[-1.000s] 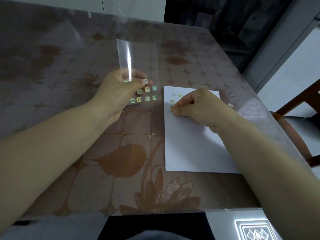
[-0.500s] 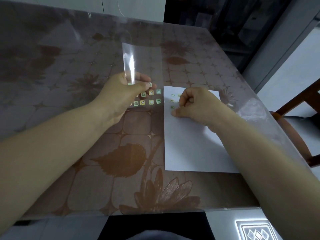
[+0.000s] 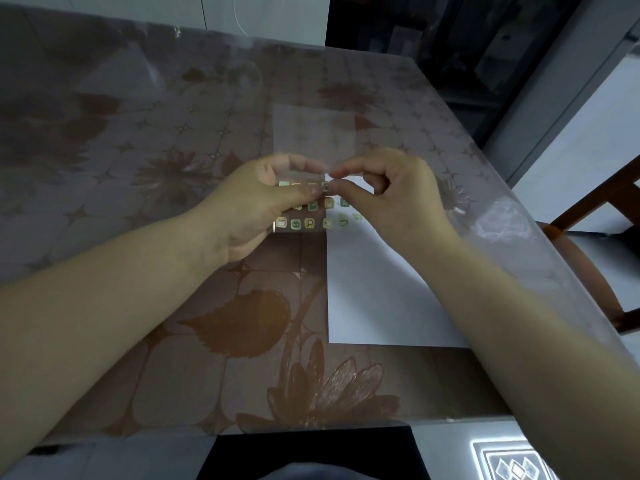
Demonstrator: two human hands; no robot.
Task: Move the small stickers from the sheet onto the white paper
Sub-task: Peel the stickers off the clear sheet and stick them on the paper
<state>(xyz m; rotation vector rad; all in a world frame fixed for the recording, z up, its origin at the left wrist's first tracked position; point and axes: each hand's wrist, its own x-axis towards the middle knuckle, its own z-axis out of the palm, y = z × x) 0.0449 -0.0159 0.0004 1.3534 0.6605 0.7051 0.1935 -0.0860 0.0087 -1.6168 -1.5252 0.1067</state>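
Head view: the clear sticker sheet (image 3: 313,133) is held up off the surface (image 3: 138,168), roughly upright and facing the camera, with its lower right part in front of the top left corner of the white paper (image 3: 374,289). Rows of small square stickers (image 3: 295,223) fill its lower part; the upper part is bare film.

The left hand (image 3: 256,202) grips the sheet at its left side, thumb across the front over the top row and the other fingers curled behind the film. The right hand (image 3: 391,195) meets it from the right: thumb and forefinger are closed in a pinch on one sticker (image 3: 325,186) at the right end of the top row, with the remaining fingers (image 3: 379,180) curled loosely above the paper. The two thumbs nearly touch.

The paper lies flat on the surface below the right hand. One small sticker on it (image 3: 357,216) shows just beside the right hand. A wooden chair (image 3: 595,202) stands off the surface's right edge.
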